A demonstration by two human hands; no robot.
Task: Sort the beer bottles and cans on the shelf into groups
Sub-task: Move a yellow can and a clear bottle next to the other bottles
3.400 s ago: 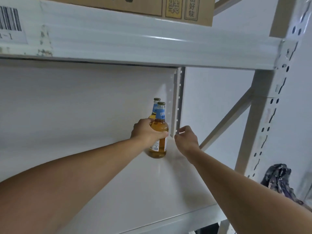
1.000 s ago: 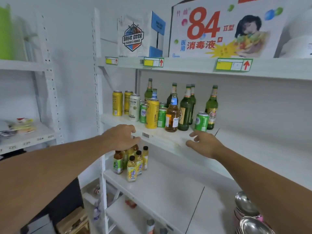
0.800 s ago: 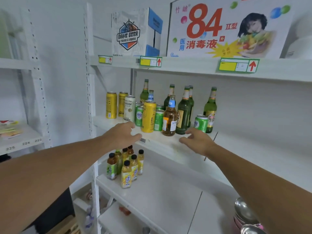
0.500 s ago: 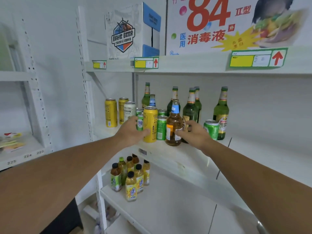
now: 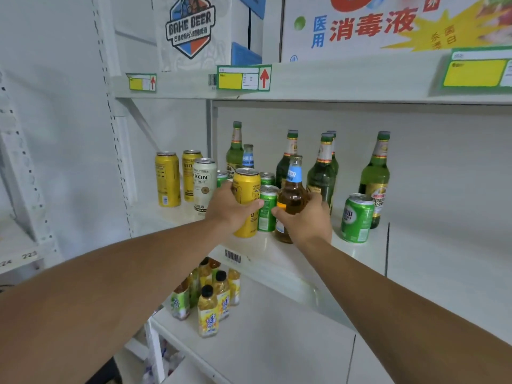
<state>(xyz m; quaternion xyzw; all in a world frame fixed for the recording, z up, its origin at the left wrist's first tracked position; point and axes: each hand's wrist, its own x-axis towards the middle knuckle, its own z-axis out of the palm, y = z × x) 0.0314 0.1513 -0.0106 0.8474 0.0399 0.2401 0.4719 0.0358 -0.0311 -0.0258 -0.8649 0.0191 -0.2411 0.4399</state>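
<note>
On the white middle shelf (image 5: 415,245) stand mixed beers. My left hand (image 5: 230,207) is wrapped around a tall yellow can (image 5: 248,189) near the front edge. My right hand (image 5: 306,217) grips the belly of an amber bottle with a blue neck label (image 5: 293,189). Between them stands a small green can (image 5: 267,209). Further left are two yellow cans (image 5: 167,178) and a white can (image 5: 204,182). Behind stand several green bottles (image 5: 322,167), a second blue-label bottle (image 5: 248,157) and more green cans. A green can (image 5: 356,217) and a green bottle (image 5: 375,176) stand to the right.
The shelf above (image 5: 332,79) holds a beer carton (image 5: 191,29) and a disinfectant box (image 5: 388,20), with yellow price tags on its edge. The shelf below (image 5: 277,342) carries several small yellow juice bottles (image 5: 207,314). Another rack (image 5: 25,245) stands at the left.
I turned from the other rack, where my left hand held a blue-label bottle. Both hands then reached up to this shelf and closed, left on the yellow can, right on the amber bottle.
</note>
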